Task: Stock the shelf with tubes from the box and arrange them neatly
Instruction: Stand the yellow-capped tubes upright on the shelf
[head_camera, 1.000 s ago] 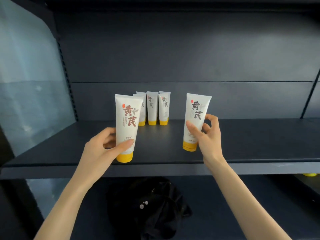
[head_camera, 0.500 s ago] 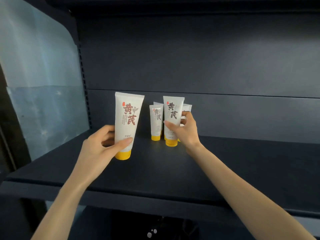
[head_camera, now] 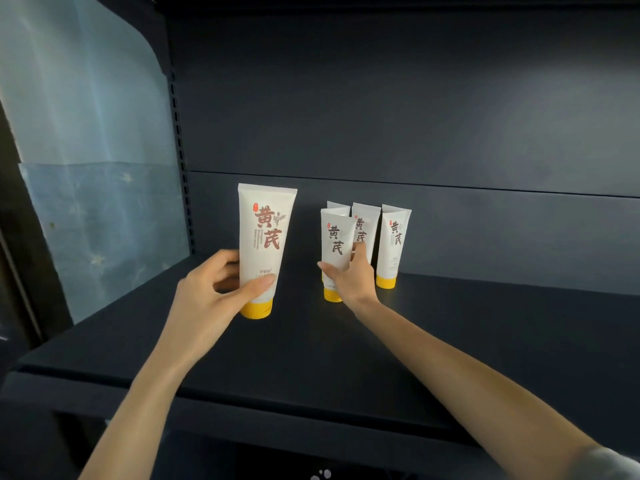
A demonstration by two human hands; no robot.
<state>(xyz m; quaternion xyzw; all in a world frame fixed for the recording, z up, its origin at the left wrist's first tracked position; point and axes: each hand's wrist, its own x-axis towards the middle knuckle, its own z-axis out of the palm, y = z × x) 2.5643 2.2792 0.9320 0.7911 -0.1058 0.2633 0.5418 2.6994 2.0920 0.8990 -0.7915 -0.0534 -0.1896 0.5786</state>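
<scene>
My left hand point(head_camera: 214, 292) grips a white tube with a yellow cap point(head_camera: 265, 244), upright on the dark shelf point(head_camera: 311, 348) near its left side. Farther back, my right hand point(head_camera: 349, 278) holds a second white tube point(head_camera: 336, 237) upright, its cap on the shelf. Just behind it stand three more such tubes: one mostly hidden point(head_camera: 337, 205), one in the middle point(head_camera: 365, 223) and one at the right point(head_camera: 393, 244). The box is not in view.
The shelf's dark back panel point(head_camera: 415, 116) rises right behind the tubes. A slotted upright point(head_camera: 178, 150) and a pale blue side wall point(head_camera: 86, 168) close the left end. The shelf's front lip point(head_camera: 277, 410) runs across below my forearms.
My right hand has carried its tube from the front right of the shelf back and left, in front of the back row. My left hand still holds its tube at the left.
</scene>
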